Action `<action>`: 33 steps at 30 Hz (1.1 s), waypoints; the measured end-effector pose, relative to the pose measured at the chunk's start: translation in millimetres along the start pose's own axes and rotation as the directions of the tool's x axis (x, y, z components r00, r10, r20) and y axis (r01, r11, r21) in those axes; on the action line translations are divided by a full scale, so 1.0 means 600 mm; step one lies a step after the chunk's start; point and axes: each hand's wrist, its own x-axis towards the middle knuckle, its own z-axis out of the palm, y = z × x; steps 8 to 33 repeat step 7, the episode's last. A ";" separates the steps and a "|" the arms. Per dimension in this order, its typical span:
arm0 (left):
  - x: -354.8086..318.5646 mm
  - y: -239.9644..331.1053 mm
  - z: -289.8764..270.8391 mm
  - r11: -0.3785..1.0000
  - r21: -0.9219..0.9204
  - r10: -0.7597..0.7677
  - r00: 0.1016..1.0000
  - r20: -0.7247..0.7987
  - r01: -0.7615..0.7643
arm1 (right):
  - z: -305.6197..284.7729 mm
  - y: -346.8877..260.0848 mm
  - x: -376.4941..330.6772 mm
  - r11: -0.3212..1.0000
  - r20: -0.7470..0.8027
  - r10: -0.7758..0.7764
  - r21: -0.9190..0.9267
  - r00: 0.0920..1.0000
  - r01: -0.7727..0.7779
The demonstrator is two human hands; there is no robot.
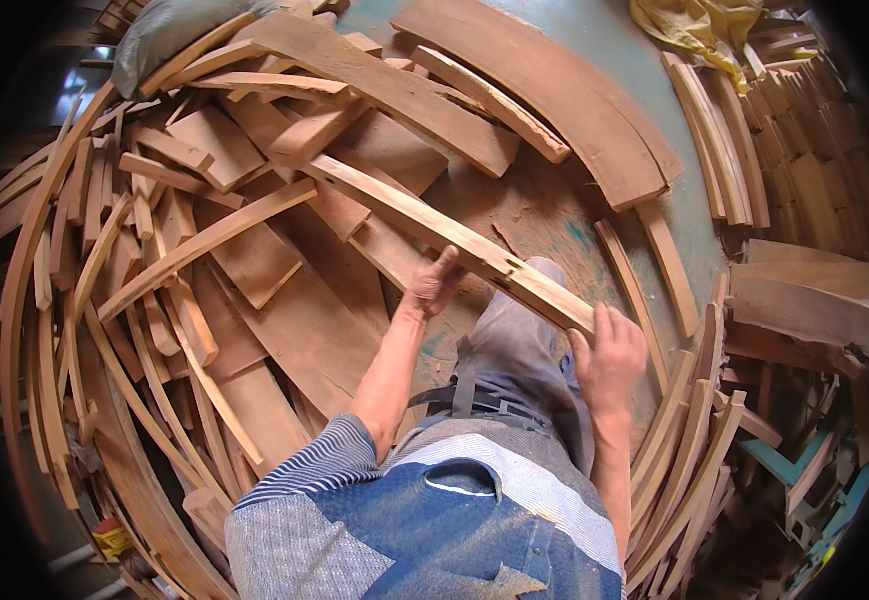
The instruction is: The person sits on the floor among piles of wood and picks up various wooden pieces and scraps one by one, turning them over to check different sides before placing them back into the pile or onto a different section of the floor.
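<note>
A long, squared strip of pale wood (415, 213) slants across in front of me, from the pile at the upper left down to my right side. Its lower side shows a dark notch or knot near the middle. My right hand (612, 355) is closed round the near right end, thumb on one side and fingers over the other. Further along, my left hand (435, 284) holds the strip from below, its thumb up against the near side and its other fingers partly hidden. The far end of the strip meets a short wood block (317, 132) on the pile.
A loose heap of boards and offcuts (255, 260) fills the left. A broad plank (385, 90) lies across its top, and a wide curved board (545, 90) is beyond. Curved strips (680, 480) stand at the right, near stacked wood (815, 130) and a yellow sack (700, 30).
</note>
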 end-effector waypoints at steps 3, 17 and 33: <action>-0.029 -0.025 0.025 0.989 -0.054 -0.132 0.985 0.109 0.139 | -0.031 0.042 -0.053 0.999 0.066 0.047 0.011 0.997 -0.048; -0.042 -0.074 0.029 0.938 -0.169 -0.268 0.941 0.206 0.304 | -0.069 0.068 -0.125 0.998 -0.026 -0.024 -0.056 0.999 0.023; -0.042 -0.074 0.029 0.938 -0.169 -0.268 0.941 0.206 0.304 | -0.069 0.068 -0.125 0.998 -0.026 -0.024 -0.056 0.999 0.023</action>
